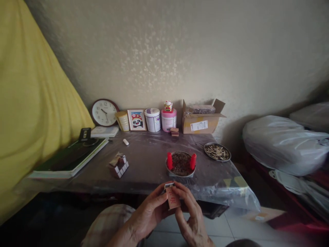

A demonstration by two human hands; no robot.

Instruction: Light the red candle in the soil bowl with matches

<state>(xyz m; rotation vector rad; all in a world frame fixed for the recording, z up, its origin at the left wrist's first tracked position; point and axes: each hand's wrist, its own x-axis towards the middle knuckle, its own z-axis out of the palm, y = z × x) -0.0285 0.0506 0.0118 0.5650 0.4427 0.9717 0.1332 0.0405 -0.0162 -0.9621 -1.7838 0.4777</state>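
Both my hands hold a small reddish matchbox (172, 197) just below the table's front edge. My left hand (150, 212) grips it from the left and my right hand (191, 214) pinches it from the right, fingers at its top. Right behind the box, on the plastic-covered table (144, 161), sits a round metal dish (181, 165) of dark burnt bits with two red candles (169, 160) standing at its left and right rim. A second dish (217, 152) holding several matchsticks lies further right.
A stack of small matchboxes (118, 165) lies left of the dish. Along the wall stand a clock (104, 112), a framed picture (137, 120), tins (153, 120) and a cardboard box (202, 118). Books with a phone (74, 154) lie left; plastic-wrapped bundles (282, 144) fill the right.
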